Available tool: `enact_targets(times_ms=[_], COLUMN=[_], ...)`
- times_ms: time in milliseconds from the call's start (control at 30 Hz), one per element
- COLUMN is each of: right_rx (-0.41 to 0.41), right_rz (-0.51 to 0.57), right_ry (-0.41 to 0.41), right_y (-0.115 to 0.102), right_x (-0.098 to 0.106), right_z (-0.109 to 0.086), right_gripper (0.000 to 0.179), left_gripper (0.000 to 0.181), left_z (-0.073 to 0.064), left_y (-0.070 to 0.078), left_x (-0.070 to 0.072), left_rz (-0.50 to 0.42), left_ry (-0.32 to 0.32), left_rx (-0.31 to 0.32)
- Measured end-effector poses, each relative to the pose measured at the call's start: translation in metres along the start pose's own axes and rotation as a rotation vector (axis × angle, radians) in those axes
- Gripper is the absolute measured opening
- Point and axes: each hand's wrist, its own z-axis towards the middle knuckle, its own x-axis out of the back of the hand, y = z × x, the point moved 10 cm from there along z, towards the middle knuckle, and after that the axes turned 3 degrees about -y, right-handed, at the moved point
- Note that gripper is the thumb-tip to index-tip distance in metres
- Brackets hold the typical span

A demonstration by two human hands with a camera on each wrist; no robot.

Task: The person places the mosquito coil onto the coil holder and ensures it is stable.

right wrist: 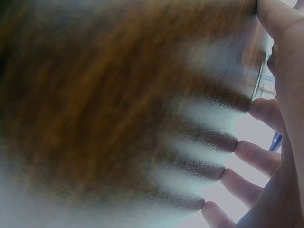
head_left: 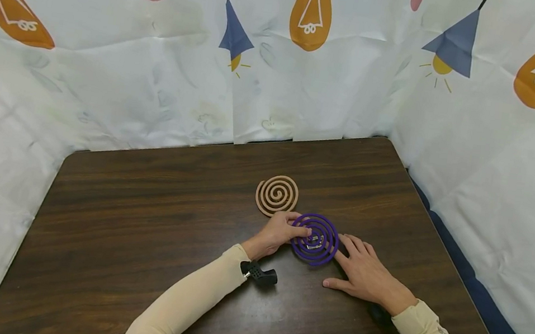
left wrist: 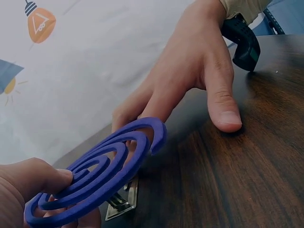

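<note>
A purple mosquito coil (head_left: 318, 215) is pinched in my left hand (head_left: 275, 234), thumb on top near its centre and fingers beneath. The left wrist view shows the coil (left wrist: 107, 187) tilted above the tabletop. Under it lies a small metal coil stand (left wrist: 121, 204), partly hidden by the spiral. My right hand (head_left: 366, 273) is spread palm down just right of the coil, fingertips on the table, as the right wrist view also shows. The index finger passes close to the coil's right edge. A tan mosquito coil (head_left: 278, 194) lies flat just beyond my left hand.
The dark wooden table (head_left: 147, 230) has rounded corners, and its far edge meets a white patterned curtain (head_left: 172, 81). Another curtain panel (head_left: 505, 209) hangs along the right side. A black wrist camera (head_left: 260, 274) sticks out from my left wrist, low over the table.
</note>
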Motion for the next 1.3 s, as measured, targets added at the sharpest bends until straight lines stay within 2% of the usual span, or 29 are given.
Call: enact_targets(times_ms=[400,700,1100,1300], right_rx=[0.009,0.013,0.011,0.009], right_rz=[-0.009,-0.013,0.000,0.002], right_ry=[0.004,0.005,0.009,0.004], right_y=[0.0001,0.0002,0.0002,0.0001], right_x=[-0.0009,-0.0008,-0.0014,-0.0005], right_z=[0.0006,0.0008,0.0001,-0.0003], right_gripper=[0.084,0.085,0.084,0.084], left_gripper=[0.044,0.038,0.038,0.035], left_z=[0.0010,0.0023,0.0011,0.0018], left_y=[-0.0012,-0.0025,0.0001,0.0004], left_x=[-0.0005,-0.0028,-0.0026,-0.0024], left_rz=[-0.014,-0.032,0.059,0.075], left_ry=[0.004,-0.016,-0.001,0.001], left_rx=[0.018,0.026,-0.003,-0.006])
